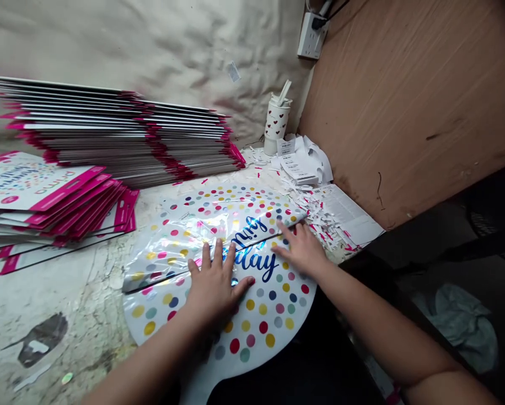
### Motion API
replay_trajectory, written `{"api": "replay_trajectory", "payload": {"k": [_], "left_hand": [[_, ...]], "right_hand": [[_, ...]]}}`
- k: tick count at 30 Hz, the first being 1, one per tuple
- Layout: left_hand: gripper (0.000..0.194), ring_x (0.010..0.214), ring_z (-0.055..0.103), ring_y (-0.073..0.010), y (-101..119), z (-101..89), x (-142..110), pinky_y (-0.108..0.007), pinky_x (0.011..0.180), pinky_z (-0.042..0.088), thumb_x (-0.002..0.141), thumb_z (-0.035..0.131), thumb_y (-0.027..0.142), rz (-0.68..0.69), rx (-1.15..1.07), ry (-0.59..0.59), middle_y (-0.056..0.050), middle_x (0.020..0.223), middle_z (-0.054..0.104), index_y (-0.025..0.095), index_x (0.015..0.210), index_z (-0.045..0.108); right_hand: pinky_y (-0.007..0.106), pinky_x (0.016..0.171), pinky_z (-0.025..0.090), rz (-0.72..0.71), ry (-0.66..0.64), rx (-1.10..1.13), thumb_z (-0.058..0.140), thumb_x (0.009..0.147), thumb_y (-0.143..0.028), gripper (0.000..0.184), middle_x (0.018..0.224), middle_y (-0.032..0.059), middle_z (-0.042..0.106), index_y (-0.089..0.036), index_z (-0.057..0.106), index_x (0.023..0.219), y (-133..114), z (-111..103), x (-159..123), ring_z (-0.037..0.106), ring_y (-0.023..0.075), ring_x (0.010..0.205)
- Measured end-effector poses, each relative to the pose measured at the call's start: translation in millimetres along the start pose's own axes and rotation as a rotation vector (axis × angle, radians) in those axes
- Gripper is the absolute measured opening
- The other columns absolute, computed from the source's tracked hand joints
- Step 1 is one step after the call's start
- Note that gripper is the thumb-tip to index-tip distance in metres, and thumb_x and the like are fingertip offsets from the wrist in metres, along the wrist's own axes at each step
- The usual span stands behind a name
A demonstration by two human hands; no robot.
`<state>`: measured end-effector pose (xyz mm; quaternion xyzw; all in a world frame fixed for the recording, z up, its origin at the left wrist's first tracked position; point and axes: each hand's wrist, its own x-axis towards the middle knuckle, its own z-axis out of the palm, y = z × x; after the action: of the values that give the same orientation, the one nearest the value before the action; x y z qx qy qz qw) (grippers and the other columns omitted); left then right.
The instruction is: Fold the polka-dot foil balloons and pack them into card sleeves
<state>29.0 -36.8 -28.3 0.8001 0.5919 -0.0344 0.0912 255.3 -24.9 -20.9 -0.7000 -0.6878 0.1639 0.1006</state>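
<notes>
A white foil balloon (256,320) with coloured dots and blue "birthday" lettering lies flat on the table, its tail pointing toward me and its near edge reaching past the table's edge. A straight dark-edged fold line runs across its middle, and the far part looks shiny and wrinkled. My left hand (214,284) rests on the balloon with spread fingers, their tips at the fold line left of the lettering. Toward the right end of that line, my right hand (303,250) touches the balloon, thumb and forefinger apart; its other fingers are partly hidden.
A tall stack of pink-edged flat packages (151,135) stands at the back left, with a smaller fanned pile (54,191) before it. A heart-patterned tumbler (276,121), white label strips (303,160) and paper scraps (320,219) lie along the right, beside a wooden panel (404,101).
</notes>
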Motion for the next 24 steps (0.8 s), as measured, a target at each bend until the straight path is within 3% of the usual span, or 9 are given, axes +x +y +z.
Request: {"api": "replay_trajectory", "payload": {"k": [4,7,10,14,16,20,24], "left_hand": [[0.083,0.135,0.003,-0.0428,0,-1.0,-3,-0.068,0.098,0.009,0.076,0.021,0.074,-0.002,-0.022,0.013,-0.015,0.151,0.011,0.025,0.143,0.017],[0.088,0.136,0.002,-0.0423,1,-1.0,-4,-0.068,0.099,0.009,0.076,0.021,0.074,-0.020,-0.022,0.027,-0.015,0.151,0.010,0.018,0.144,0.014],[0.090,0.136,0.003,-0.0413,2,0.5,-3,-0.067,0.100,0.008,0.077,0.021,0.072,-0.025,-0.028,0.028,-0.015,0.150,0.011,0.013,0.144,0.014],[0.085,0.136,0.003,-0.0419,0,4.8,-2,-0.068,0.099,0.008,0.077,0.023,0.072,-0.022,-0.050,0.057,-0.015,0.150,0.013,0.019,0.143,0.019],[0.082,0.136,0.004,-0.0424,-1,6.4,-2,-0.069,0.098,0.008,0.077,0.025,0.072,-0.016,-0.059,0.075,-0.015,0.150,0.014,0.023,0.143,0.019],[0.076,0.135,0.005,-0.0435,-1,6.3,-3,-0.069,0.096,0.008,0.078,0.027,0.070,0.005,-0.059,0.093,-0.015,0.150,0.016,0.030,0.142,0.021],[0.077,0.135,0.005,-0.0436,0,5.8,-4,-0.069,0.097,0.009,0.078,0.026,0.070,-0.003,-0.050,0.087,-0.016,0.150,0.015,0.027,0.142,0.020]], "right_hand": [[0.051,0.101,0.031,0.149,0.017,0.559,0.048,0.076,-0.064,0.077,0.141,0.0106,0.038,-0.028,0.028,0.141,7,-19,33,0.034,0.0324,0.129],[0.041,0.097,0.041,0.201,0.002,1.093,0.049,0.080,-0.049,0.069,0.138,0.0054,0.043,-0.031,0.023,0.141,6,-28,47,0.048,0.0217,0.119],[0.038,0.093,0.045,0.192,0.048,1.372,0.050,0.079,-0.038,0.065,0.132,0.0002,0.050,-0.038,0.024,0.139,2,-29,47,0.056,0.0173,0.110],[0.036,0.099,0.041,0.161,0.123,1.351,0.058,0.072,-0.033,0.055,0.126,0.0013,0.055,-0.029,0.048,0.127,-1,-15,28,0.048,0.0196,0.119],[0.036,0.101,0.038,0.126,0.124,1.302,0.058,0.072,-0.033,0.056,0.131,0.0010,0.051,-0.028,0.049,0.127,-4,-6,16,0.043,0.0204,0.124],[0.041,0.102,0.038,0.122,0.065,1.302,0.048,0.078,-0.033,0.068,0.136,0.0038,0.045,-0.028,0.025,0.141,-11,5,13,0.043,0.0211,0.125],[0.047,0.101,0.037,0.206,0.128,1.313,0.031,0.082,-0.028,0.069,0.136,0.0088,0.044,-0.020,0.005,0.145,-24,-3,34,0.038,0.0230,0.128]]}}
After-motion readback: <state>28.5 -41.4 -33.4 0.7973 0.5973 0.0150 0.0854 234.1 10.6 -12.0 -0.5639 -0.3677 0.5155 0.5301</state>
